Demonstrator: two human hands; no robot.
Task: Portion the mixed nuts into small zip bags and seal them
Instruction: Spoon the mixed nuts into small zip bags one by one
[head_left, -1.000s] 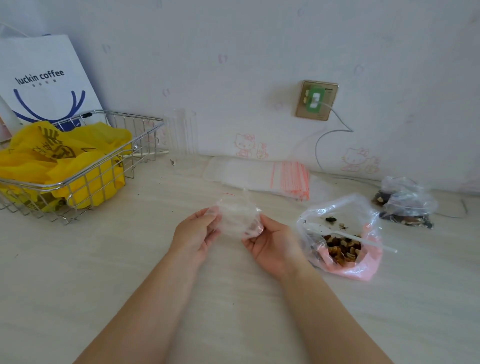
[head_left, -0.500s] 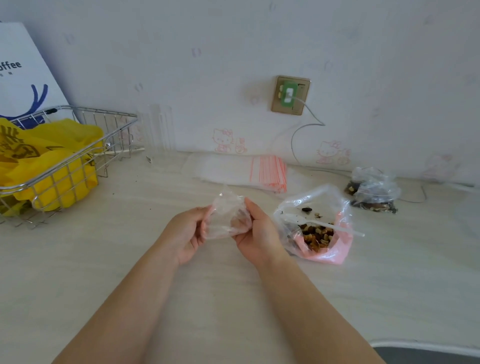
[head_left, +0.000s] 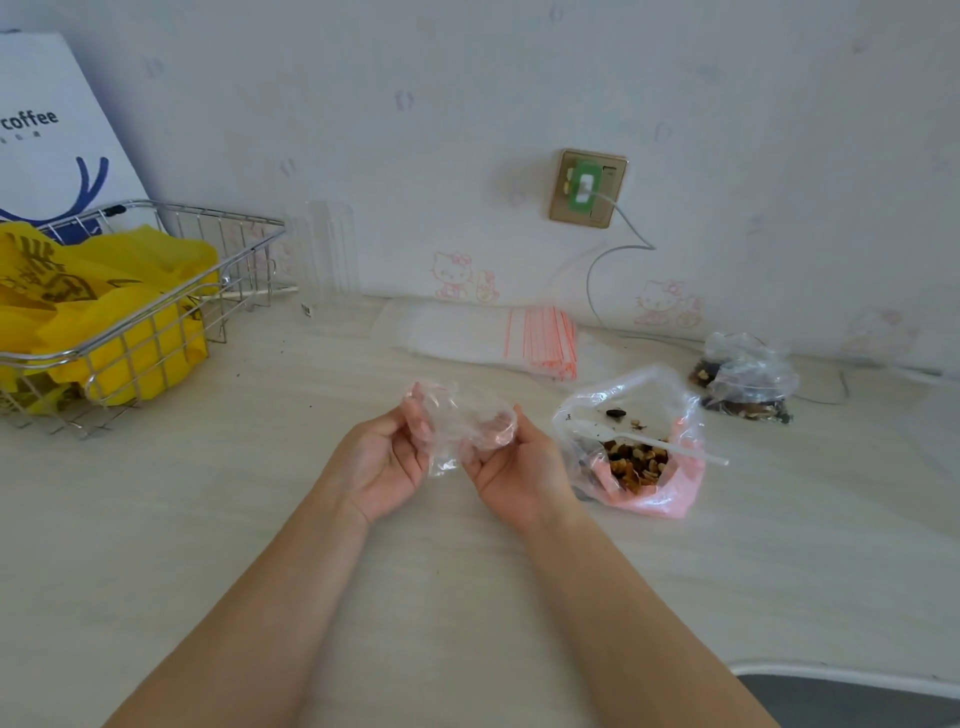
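Clear small zip bag (head_left: 460, 426), seemingly empty, pinched by both hands' fingers (head_left: 415, 421); nuts (head_left: 636, 462) in open bag (head_left: 631, 436).

Left hand (head_left: 382, 460) and right hand (head_left: 514, 467) pinch 1 crumpled clear zip bag (head_left: 460, 423) above the table (head_left: 208, 519). Beside the right hand lies an open bag of mixed nuts (head_left: 636, 457) holding a white spoon (head_left: 654, 441).

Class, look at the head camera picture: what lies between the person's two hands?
In the head view, a small clear zip bag lies between the left hand and the right hand; both hands pinch it above the table.
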